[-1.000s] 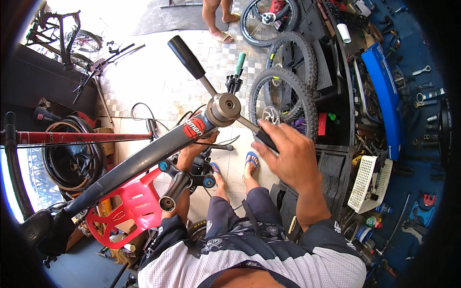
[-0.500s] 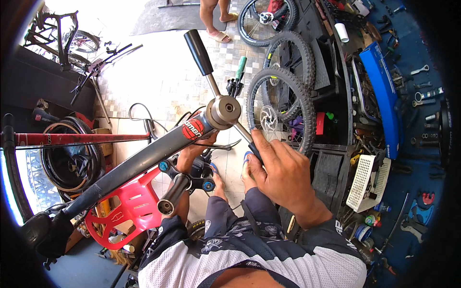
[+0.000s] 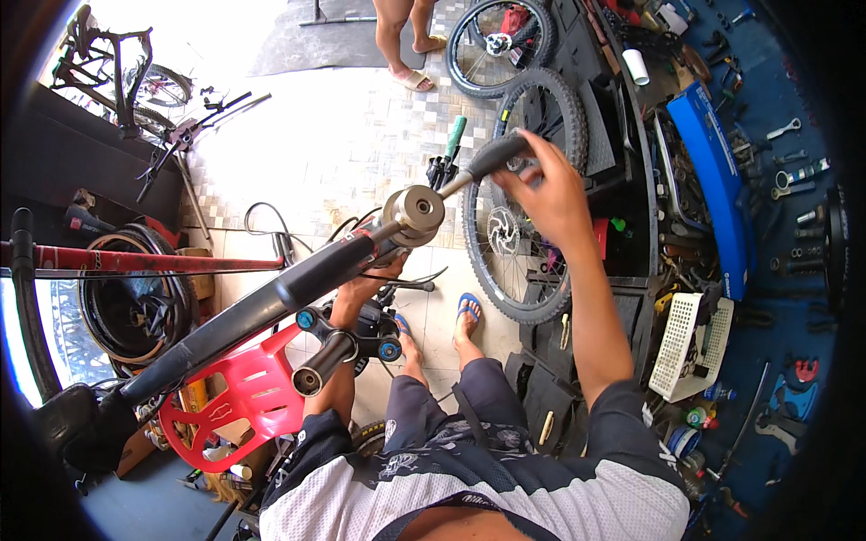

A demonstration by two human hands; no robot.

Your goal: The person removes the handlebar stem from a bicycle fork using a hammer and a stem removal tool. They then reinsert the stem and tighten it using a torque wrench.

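Note:
A two-armed handle with a round metal hub (image 3: 419,209) and black grips sits at the upper end of a dark grey tube (image 3: 212,352). My right hand (image 3: 550,194) is raised over it, fingers and thumb closed round the far black grip (image 3: 498,155). The opposite grip (image 3: 329,269) lies over the tube. My left hand (image 3: 383,270) is beneath the tube near the hub, its fingers mostly hidden. Beside my left forearm is a suspension fork crown with an open-ended steerer tube (image 3: 323,365) and blue caps (image 3: 389,349).
A red plastic chair (image 3: 248,397) stands below the tube, and a red bike frame tube (image 3: 153,261) crosses at left. Bike wheels (image 3: 541,298) lean against black cabinets at right, near a white basket (image 3: 690,347) and blue box (image 3: 708,189). Another person's legs (image 3: 397,45) are at the top.
The handle has turned clockwise about its hub. My right hand has moved up and away from my body, from the near grip to the other grip, now swung rightward. My left hand stays beneath the tube.

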